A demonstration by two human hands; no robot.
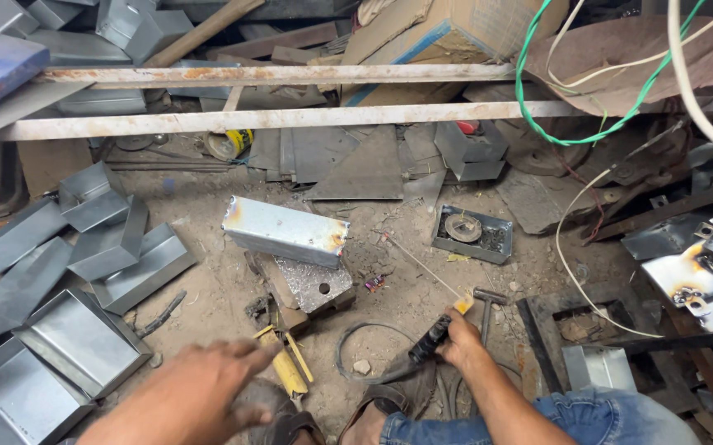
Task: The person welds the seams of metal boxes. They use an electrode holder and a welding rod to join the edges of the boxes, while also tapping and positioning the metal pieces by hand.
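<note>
My right hand [461, 339] grips a black welding electrode holder [430, 339], and a thin rod [422, 264] runs from it up and left toward a rectangular sheet-metal box [285, 230] with scorched corners. That box rests on a small perforated metal block [315, 284] on the dirt floor. My left hand [200, 387] hovers low at the lower left, fingers spread and holding nothing, close to a yellow-handled tool [285, 363] lying on the ground. A hammer [486, 309] lies just right of my right hand. My feet in sandals [373, 408] show at the bottom.
Several folded sheet-metal trays [84, 330] are piled at left. Two rusty white bars [274, 119] cross the top, with scrap plates and cardboard behind. Green wire [570, 136] and white cables [702, 107] hang at right. A dark cable loop [356, 350] lies near my feet.
</note>
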